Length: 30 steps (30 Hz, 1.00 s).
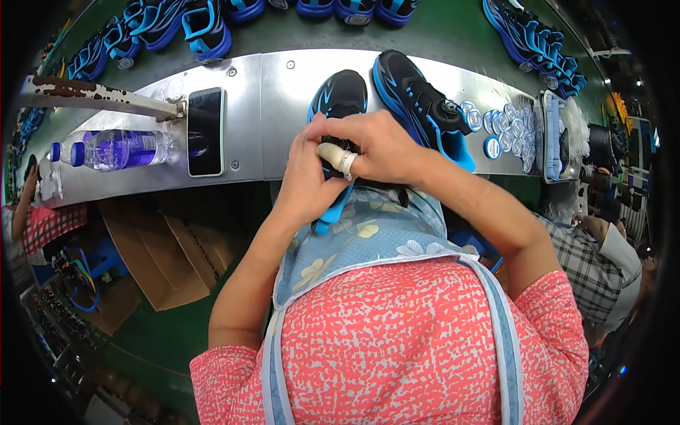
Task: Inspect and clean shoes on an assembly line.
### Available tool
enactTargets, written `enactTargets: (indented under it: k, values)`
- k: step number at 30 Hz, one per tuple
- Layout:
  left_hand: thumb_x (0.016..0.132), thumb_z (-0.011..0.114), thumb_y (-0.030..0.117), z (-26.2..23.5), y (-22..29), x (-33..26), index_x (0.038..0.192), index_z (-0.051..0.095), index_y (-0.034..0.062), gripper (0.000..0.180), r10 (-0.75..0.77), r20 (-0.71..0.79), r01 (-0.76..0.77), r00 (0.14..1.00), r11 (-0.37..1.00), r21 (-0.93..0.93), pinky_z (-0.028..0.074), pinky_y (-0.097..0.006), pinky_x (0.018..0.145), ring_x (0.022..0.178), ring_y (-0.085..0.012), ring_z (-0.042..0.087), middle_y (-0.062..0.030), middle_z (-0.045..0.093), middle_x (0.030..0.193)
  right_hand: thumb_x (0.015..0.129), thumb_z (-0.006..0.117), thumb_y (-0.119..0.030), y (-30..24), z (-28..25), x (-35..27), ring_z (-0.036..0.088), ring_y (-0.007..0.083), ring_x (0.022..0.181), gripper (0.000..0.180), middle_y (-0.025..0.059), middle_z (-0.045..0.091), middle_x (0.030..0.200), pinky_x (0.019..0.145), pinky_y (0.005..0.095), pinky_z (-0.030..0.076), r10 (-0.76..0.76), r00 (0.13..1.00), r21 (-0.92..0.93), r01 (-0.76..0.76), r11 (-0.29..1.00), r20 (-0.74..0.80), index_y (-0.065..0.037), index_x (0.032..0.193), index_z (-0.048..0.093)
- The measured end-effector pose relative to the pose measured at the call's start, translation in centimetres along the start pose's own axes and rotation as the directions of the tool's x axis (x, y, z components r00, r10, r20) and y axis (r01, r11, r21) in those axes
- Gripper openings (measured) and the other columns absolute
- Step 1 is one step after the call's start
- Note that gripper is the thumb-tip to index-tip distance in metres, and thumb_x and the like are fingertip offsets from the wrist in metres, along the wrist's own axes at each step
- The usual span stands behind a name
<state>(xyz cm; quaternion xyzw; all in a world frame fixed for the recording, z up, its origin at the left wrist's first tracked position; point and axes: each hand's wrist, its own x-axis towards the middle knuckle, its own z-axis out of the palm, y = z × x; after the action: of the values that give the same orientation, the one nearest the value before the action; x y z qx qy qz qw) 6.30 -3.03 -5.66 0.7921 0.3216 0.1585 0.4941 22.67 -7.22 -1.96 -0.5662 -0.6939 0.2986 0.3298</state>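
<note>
Both hands meet over a black-and-blue shoe [338, 99] that lies on a metal shelf [283, 120], toe away from the person and heel over the near edge. The left hand [306, 177] closes around the heel part of the shoe from the left, its thumb up against the other hand. The right hand [379, 147] clenches over the shoe's opening from the right; one of its fingers wears a pale wrap [338, 157] (tape or a finger cot, I cannot tell which). What the fingertips pinch is hidden beneath the hands.

Just right of the right hand a second shoe [421, 103] of the same colours lies on the shelf, touching or nearly touching the first, with a round dial [449, 108] on its top. Further right of it sits a cluster of small round blue-and-white discs [506, 124], and beyond them a tray [549, 138] at the end of the shelf.

Left of the left hand, well apart, a phone [205, 131] lies screen up, and beyond it a clear water bottle [113, 149] with a blue cap lies on its side. Past the hands, more blue shoes [205, 28] sit on a green belt [425, 32]. Below the left forearm, cardboard boxes [159, 255] stand under the shelf. Near the right elbow another person in a checked shirt [588, 265] works.
</note>
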Motion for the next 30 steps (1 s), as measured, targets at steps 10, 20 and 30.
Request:
enactTargets:
  k: [10, 20, 30]
  values:
    - [0.072, 0.076, 0.020, -0.2, 0.4, -0.5, 0.138, 0.029, 0.0002, 0.083, 0.013, -0.029, -0.011, 0.999, 0.998, 0.060, 0.034, -0.042, 0.103, 0.124, -0.0376, 0.040, -0.0245, 0.041, 0.131, 0.077, 0.070, -0.016, -1.0, -2.2, -1.4, 0.049, 0.0180, 0.072, 0.045, 0.0067, 0.054, 0.088, 0.067, 0.0298, 0.043, 0.197, 0.973, 0.126, -0.212, 0.969, 0.116, -0.009, 0.120, 0.057]
    - [0.071, 0.074, 0.016, -1.7, 3.5, -2.9, 0.130, 0.042, -0.0005, 0.069, 0.155, -0.171, -0.112, 0.973, 0.965, 0.238, 0.034, -0.040, 0.102, 0.122, -0.0363, 0.042, -0.0216, 0.042, 0.132, 0.081, 0.068, -0.022, -0.9, -6.4, -3.1, 0.060, 0.0257, 0.086, 0.041, 0.0132, 0.058, 0.095, 0.077, 0.0337, 0.047, 0.206, 0.971, -0.027, -0.204, 0.979, 0.122, -0.011, 0.120, 0.059]
    - [0.067, 0.075, 0.034, 2.4, 6.5, -1.8, 0.121, 0.056, 0.0191, 0.059, 0.241, 0.213, -0.320, 0.947, 0.765, 0.559, 0.035, -0.045, 0.082, 0.091, -0.0329, 0.052, -0.0142, 0.058, 0.088, 0.096, 0.042, -0.043, 0.5, -2.2, -9.0, 0.062, 0.0208, 0.073, 0.065, 0.0190, 0.060, 0.103, 0.064, 0.0339, 0.053, 0.770, 0.636, 0.434, -0.684, 0.587, -0.039, -0.008, 0.146, 0.020]
